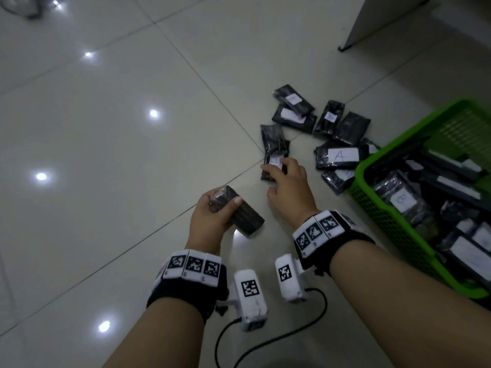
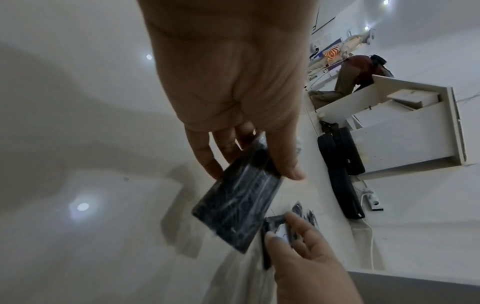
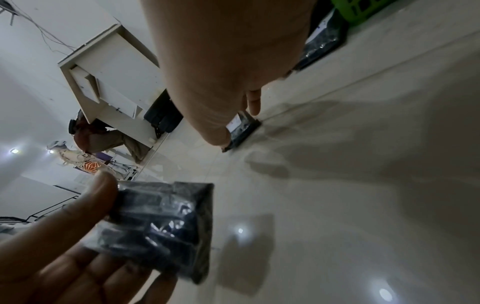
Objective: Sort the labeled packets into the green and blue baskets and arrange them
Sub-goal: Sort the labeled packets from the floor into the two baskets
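My left hand (image 1: 223,203) grips a black plastic-wrapped packet (image 1: 247,219) just above the floor, its label side hidden; the left wrist view shows this packet (image 2: 239,205) hanging below my fingers (image 2: 288,164). My right hand (image 1: 281,176) reaches onto a labelled packet (image 1: 275,159) lying on the tiles, with fingers curled over its white label and the thumb at its near end. In the right wrist view that packet (image 3: 242,128) lies flat under my fingertips (image 3: 217,134). The green basket (image 1: 362,176) at the right holds several labelled packets. No blue basket is in view.
Several more black packets lie scattered on the floor between my right hand and the basket, one marked A (image 1: 340,155). A white cabinet (image 1: 385,19) stands at the far right. Another person (image 2: 350,78) crouches by white furniture, with black bags (image 2: 340,164) nearby.
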{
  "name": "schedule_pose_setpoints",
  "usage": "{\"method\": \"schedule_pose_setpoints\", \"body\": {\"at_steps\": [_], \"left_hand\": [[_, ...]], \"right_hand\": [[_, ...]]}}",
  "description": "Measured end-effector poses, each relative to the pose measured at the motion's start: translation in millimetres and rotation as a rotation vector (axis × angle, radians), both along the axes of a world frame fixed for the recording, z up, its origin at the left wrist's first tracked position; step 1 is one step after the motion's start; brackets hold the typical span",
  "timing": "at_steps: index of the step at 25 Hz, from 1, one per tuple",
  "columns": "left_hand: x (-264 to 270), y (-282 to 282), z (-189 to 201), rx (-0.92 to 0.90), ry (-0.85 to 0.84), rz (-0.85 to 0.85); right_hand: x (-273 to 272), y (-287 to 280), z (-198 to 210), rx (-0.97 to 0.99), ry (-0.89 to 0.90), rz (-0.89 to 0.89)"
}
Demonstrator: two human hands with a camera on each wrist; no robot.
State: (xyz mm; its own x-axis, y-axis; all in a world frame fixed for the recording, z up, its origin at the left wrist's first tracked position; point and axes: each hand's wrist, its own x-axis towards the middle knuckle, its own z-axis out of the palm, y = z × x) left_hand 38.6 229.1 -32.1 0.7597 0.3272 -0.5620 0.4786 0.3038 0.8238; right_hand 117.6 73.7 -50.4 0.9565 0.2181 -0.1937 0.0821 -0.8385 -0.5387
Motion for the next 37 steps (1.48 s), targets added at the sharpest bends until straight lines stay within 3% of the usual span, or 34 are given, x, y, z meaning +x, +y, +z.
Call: {"method": "schedule_pose_setpoints", "body": {"at_steps": [3, 7, 10, 14, 21, 26, 28, 30, 33, 37], "left_hand": [[23.1, -11.7, -1.7, -0.179, -0.039, 0.055], [41.0, -27.2, -1.5, -0.458, 0.025, 0.124], [43.6, -37.1, -0.1, -0.522, 0.064, 0.098], [43.9, -51.8, 3.6, -0.479, 0.073, 0.069], [59.7, -104.7, 34.9, -0.220, 0.002, -0.086], [86.8, -186.2, 65.5, -0.144, -0.053, -0.248], [95.8, -223.0, 69.6, 0.023, -0.100, -0.349], [102.9, -258.2, 67.6, 0.224, -0.155, -0.419], [109.3, -295.0, 59.0, 0.470, -0.215, -0.527], [107.3, -309.3, 46.9, 0.805, -0.251, -0.699]], "right_hand": [[16.0, -7.0, -9.0, -0.090, 0.027, 0.055], [13.1, -21.9, -17.2, -0.142, -0.072, -0.019], [5.8, -35.3, -15.0, 0.006, -0.018, -0.132], [-9.6, -49.8, 7.2, 0.279, 0.032, -0.266], [-24.1, -93.5, 55.9, 0.468, -0.105, -0.431], [-22.2, -170.2, 78.9, 0.432, -0.254, -0.612], [-20.7, -208.7, 83.7, 0.373, -0.266, -0.680], [-18.0, -247.6, 84.4, 0.320, -0.170, -0.714], [-12.3, -284.8, 79.2, 0.149, 0.029, -0.569], [-8.8, -294.2, 73.4, 0.027, 0.045, -0.463]]}}
